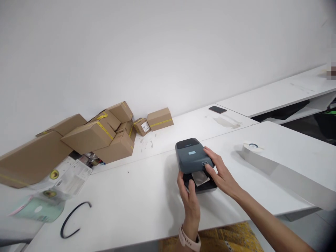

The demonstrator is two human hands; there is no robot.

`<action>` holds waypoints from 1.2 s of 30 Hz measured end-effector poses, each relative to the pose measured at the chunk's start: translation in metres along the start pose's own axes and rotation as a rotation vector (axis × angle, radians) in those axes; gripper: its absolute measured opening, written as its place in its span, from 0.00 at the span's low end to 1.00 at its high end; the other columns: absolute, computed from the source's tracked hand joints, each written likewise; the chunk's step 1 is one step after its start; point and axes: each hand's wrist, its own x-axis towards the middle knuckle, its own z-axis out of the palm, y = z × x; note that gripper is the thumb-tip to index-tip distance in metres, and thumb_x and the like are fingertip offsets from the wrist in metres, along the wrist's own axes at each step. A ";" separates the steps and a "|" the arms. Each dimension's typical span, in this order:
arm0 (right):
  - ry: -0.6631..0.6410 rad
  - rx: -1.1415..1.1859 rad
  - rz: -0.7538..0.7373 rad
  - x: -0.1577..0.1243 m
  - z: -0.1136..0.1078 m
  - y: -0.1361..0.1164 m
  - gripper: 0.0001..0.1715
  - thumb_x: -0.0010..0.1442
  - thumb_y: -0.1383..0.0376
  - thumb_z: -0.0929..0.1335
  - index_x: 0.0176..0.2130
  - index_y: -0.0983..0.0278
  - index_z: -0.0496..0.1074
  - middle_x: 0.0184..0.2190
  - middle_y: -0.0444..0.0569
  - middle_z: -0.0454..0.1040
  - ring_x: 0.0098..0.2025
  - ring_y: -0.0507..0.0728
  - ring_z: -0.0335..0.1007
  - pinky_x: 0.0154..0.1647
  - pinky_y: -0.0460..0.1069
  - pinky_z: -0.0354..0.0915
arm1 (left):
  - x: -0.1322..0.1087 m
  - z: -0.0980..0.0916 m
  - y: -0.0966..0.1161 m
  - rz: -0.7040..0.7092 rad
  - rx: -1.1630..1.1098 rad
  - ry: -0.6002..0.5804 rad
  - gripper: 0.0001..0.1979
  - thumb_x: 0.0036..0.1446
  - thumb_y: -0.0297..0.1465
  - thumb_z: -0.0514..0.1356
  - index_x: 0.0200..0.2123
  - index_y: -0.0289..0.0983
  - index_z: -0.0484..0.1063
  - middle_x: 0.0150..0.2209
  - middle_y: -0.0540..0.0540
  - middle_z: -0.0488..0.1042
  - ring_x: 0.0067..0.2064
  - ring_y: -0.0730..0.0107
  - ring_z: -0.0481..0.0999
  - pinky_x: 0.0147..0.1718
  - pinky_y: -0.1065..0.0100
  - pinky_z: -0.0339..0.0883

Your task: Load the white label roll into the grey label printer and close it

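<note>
A dark blue-grey label printer (pixel 193 157) sits on the white table in front of me, its lid partly raised above the black base. White label paper (pixel 200 177) shows in the gap at its front. My left hand (pixel 189 196) grips the lower front left corner, with the thumb inside the opening and the fingers along the side. On the lid's right side rests my right hand (pixel 220 175), fingers curled over the edge and thumb by the round button. To the right lies a label roll (pixel 252 147), its long white strip trailing off the table's front edge.
Cardboard boxes (pixel 89 136) with yellow tape are piled at the left against the wall. Near them lie plastic packages (pixel 76 178), a mint-green pouch (pixel 39 209) and a black curved band (pixel 68 220). A phone (pixel 217 109) lies at the back of the table (pixel 126 210).
</note>
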 end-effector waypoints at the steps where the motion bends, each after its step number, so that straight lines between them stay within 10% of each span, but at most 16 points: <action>1: 0.004 -0.013 -0.030 0.007 0.000 0.000 0.30 0.69 0.56 0.59 0.67 0.50 0.50 0.68 0.47 0.53 0.68 0.61 0.50 0.65 0.60 0.55 | 0.002 0.000 0.002 0.010 -0.007 0.003 0.29 0.64 0.45 0.53 0.64 0.41 0.58 0.67 0.41 0.57 0.67 0.57 0.57 0.62 0.63 0.56; 13: 0.189 -0.165 -0.105 0.131 0.007 -0.007 0.23 0.68 0.52 0.57 0.51 0.59 0.71 0.49 0.52 0.75 0.51 0.63 0.68 0.53 0.59 0.61 | 0.010 -0.015 -0.014 0.246 0.249 -0.038 0.18 0.65 0.41 0.52 0.47 0.39 0.76 0.56 0.38 0.71 0.61 0.57 0.67 0.60 0.54 0.59; 22: 0.118 -0.077 0.153 0.216 0.028 0.021 0.38 0.66 0.42 0.51 0.60 0.64 0.62 0.52 0.59 0.74 0.53 0.68 0.69 0.53 0.63 0.63 | 0.019 -0.023 -0.011 0.165 0.187 -0.023 0.20 0.64 0.42 0.52 0.50 0.37 0.73 0.55 0.37 0.73 0.57 0.58 0.71 0.56 0.58 0.65; 30: 0.209 -0.145 0.167 0.155 0.029 0.039 0.35 0.67 0.49 0.56 0.66 0.63 0.51 0.61 0.61 0.64 0.52 0.62 0.70 0.49 0.58 0.67 | 0.092 -0.006 0.009 0.107 0.407 0.019 0.22 0.61 0.37 0.56 0.56 0.37 0.65 0.57 0.37 0.70 0.58 0.58 0.70 0.50 0.62 0.67; 36: -0.241 -0.388 -0.025 0.090 0.040 0.049 0.20 0.67 0.62 0.56 0.49 0.62 0.72 0.45 0.51 0.77 0.45 0.57 0.73 0.46 0.50 0.66 | 0.128 0.019 0.011 0.067 0.722 -0.041 0.31 0.58 0.40 0.59 0.62 0.36 0.57 0.58 0.35 0.70 0.59 0.53 0.70 0.54 0.59 0.62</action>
